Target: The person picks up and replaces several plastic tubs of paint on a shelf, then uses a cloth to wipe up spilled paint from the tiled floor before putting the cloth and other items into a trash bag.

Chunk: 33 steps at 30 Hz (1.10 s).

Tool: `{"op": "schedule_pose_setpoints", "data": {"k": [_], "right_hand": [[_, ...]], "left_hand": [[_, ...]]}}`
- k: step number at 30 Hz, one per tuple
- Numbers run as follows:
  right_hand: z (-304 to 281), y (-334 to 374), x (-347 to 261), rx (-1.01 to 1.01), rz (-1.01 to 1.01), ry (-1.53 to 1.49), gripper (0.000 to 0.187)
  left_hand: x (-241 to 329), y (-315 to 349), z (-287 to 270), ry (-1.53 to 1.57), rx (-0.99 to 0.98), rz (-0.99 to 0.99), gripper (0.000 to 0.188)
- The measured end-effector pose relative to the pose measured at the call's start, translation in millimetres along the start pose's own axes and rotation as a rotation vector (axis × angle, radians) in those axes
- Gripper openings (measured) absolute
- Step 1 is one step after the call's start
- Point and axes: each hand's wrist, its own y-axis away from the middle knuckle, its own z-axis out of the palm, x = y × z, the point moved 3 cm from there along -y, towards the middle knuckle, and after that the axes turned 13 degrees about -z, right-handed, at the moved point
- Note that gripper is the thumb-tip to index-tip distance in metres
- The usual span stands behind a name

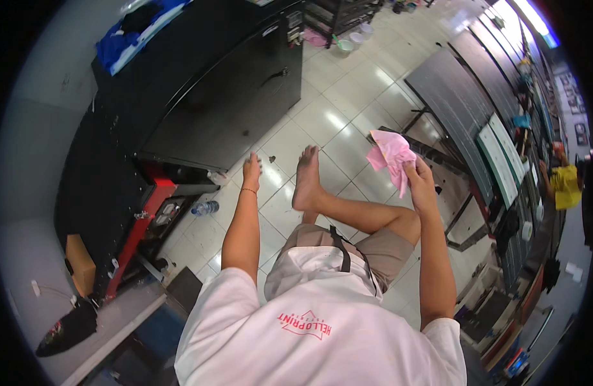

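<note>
My right hand (421,182) is raised at the right, its fingers pinched round a crumpled pink cloth (393,154). The cloth spreads out to the left of the fingers and one corner hangs down. On the other side, my left hand (252,170) is held out low over the tiled floor with its fingers apart, and nothing shows in it. It is nearest to the large black cabinet (225,109). One bare foot (306,177) is stretched ahead between my two hands.
At the right stand long grey tables (454,96), with pale green-edged boards (500,161) on them. A plastic bottle (205,208) lies on the floor by the red-edged black bench (142,225). White tubs (356,38) stand far ahead. Another person in yellow (566,186) is at the far right.
</note>
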Motion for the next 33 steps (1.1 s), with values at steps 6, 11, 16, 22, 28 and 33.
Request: {"op": "schedule_pose_setpoints", "data": {"k": [6,11,16,22,28,33], "right_hand": [[3,-27,58,-0.029,0.247,-0.224,0.031],[6,-47,101,0.013,0.339,-0.15,0.034],[61,-85,127,-0.194,0.267,0.336,0.032],[130,-78,171,-0.625,-0.283,1.149,0.034],[89,-104,223,-0.818,0.283,1.05,0.037],[75,-127,171,-0.755,0.443,0.838,0.037]], "left_hand": [[-92,-27,95,0.088,-0.572,-0.541,0.097],[-71,-5,136,0.393,-0.833,-0.498,0.099],[-46,39,136,0.313,-0.961,-0.444,0.09],[-24,89,158,0.279,-0.828,-0.412,0.085],[-4,101,173,0.204,-0.958,-0.413,0.088],[9,95,174,0.093,-0.966,-0.369,0.091]]}}
